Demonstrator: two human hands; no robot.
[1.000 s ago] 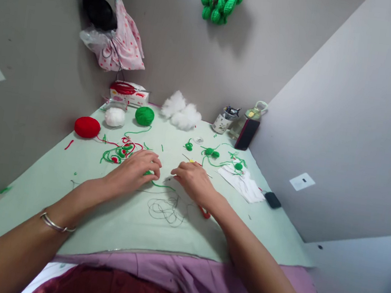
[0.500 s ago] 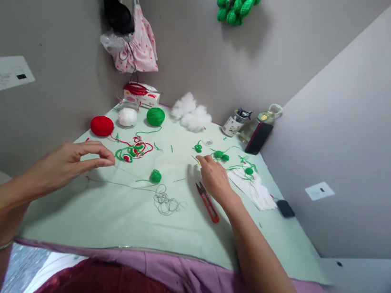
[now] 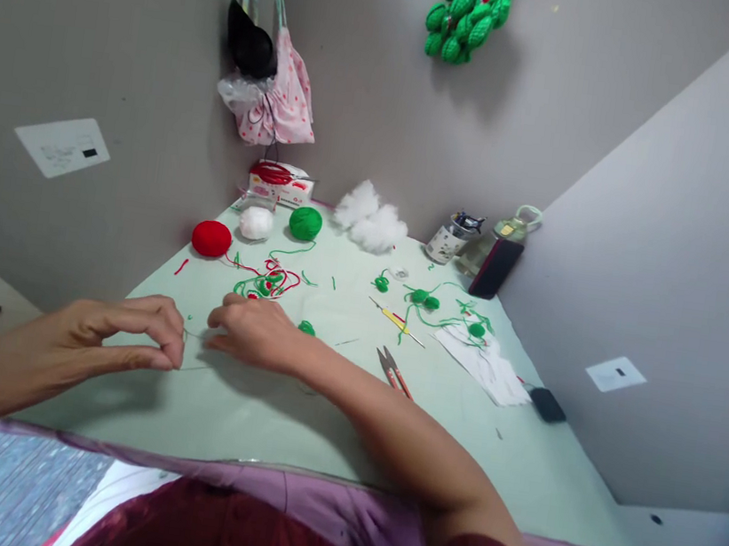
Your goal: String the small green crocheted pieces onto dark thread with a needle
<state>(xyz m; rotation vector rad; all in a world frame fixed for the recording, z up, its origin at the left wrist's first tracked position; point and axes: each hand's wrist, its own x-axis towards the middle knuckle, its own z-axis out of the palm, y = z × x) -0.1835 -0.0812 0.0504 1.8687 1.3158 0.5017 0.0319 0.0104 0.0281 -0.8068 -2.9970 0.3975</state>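
My left hand (image 3: 134, 334) is closed in a pinch on a thin dark thread (image 3: 194, 368), held just above the table at the left. Close beside it, my right hand (image 3: 257, 332) reaches across with its fingers drawn together. A strand runs from the left fingertips to the right ones, which look closed on it. A small green crocheted ball (image 3: 307, 327) peeks out behind my right wrist. The loose coil of thread is hidden under my right forearm. A sewing needle (image 3: 347, 342) lies on the table to the right of my right hand.
Thread snips (image 3: 395, 373) and a yellow crochet hook (image 3: 398, 320) lie right of centre. Red (image 3: 211, 239), white (image 3: 255, 223) and green (image 3: 305, 223) yarn balls stand at the back left. White stuffing (image 3: 372, 218), a pen cup (image 3: 447, 241) and a phone (image 3: 497, 268) are along the back.
My right hand has swung left from beside the crochet hook to my left hand, uncovering the hook. My left hand has lowered slightly, still pinching the thread. The view has shifted a little.
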